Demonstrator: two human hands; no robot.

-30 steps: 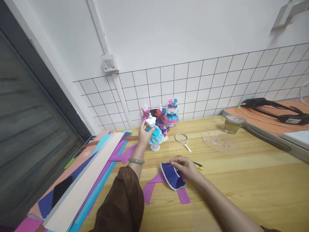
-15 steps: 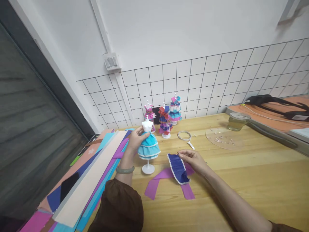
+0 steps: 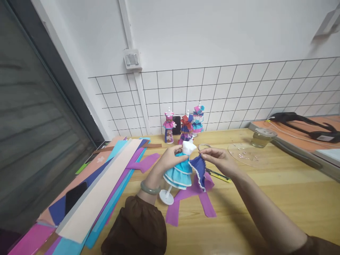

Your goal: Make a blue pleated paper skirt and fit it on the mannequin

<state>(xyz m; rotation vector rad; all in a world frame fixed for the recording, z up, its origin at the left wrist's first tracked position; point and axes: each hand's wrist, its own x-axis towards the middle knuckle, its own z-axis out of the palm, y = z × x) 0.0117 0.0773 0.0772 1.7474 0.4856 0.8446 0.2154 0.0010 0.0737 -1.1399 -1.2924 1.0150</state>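
My left hand (image 3: 172, 158) grips a small white dress form (image 3: 188, 147) at its upper body. The form wears a tiered turquoise dress (image 3: 179, 173) with white trim and tilts to the right, its round white base (image 3: 166, 197) at the lower left. Pinched in the fingers of my right hand (image 3: 216, 159) is a dark blue ruffled strip (image 3: 199, 167) with white edging, which hangs down close beside the dress. Purple strips (image 3: 207, 205) lie on the table beneath. A yellow and black cutter (image 3: 220, 176) rests just below my right hand.
Three dressed forms, including a pink one (image 3: 169, 124), stand near the wall by a dark phone (image 3: 176, 125). Coloured sheets (image 3: 103, 187) cover the left side. Toward the right back are a clear plate (image 3: 243, 156), a lidded glass container (image 3: 261, 138) and black straps (image 3: 300, 125).
The turquoise-dressed form has moved right and tilted in my left hand. My right hand has raised the blue strip beside it. The cutter now shows, and the camera view has shifted.
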